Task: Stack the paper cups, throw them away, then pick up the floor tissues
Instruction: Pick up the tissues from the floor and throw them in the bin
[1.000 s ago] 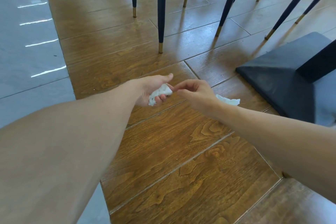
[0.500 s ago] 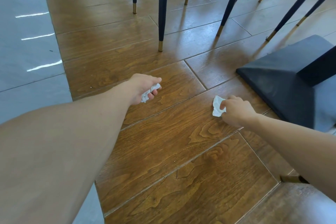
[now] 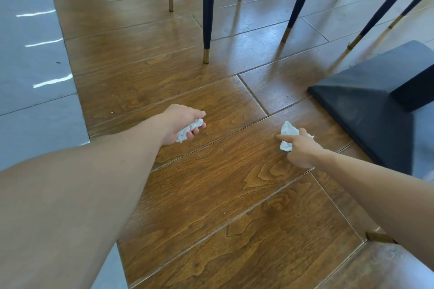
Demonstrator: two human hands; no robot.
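My left hand (image 3: 182,122) is curled around a crumpled white tissue (image 3: 191,128) just above the wooden floor, left of centre. To its right, my right hand (image 3: 299,150) pinches a second white tissue (image 3: 287,132) with thumb and fingers; part of the tissue sticks out above and below the fingers. Whether this tissue still touches the floor is unclear. No paper cups are in view.
A dark square table base (image 3: 366,103) sits close to the right of my right hand. Several dark chair legs with gold tips (image 3: 206,54) stand behind the hands. Grey tiles (image 3: 30,73) border the wooden floor (image 3: 223,183) on the left.
My right hand left my left hand, reached right to the tissue on the floor and closed on it. My left hand kept its tissue and shifted slightly left.
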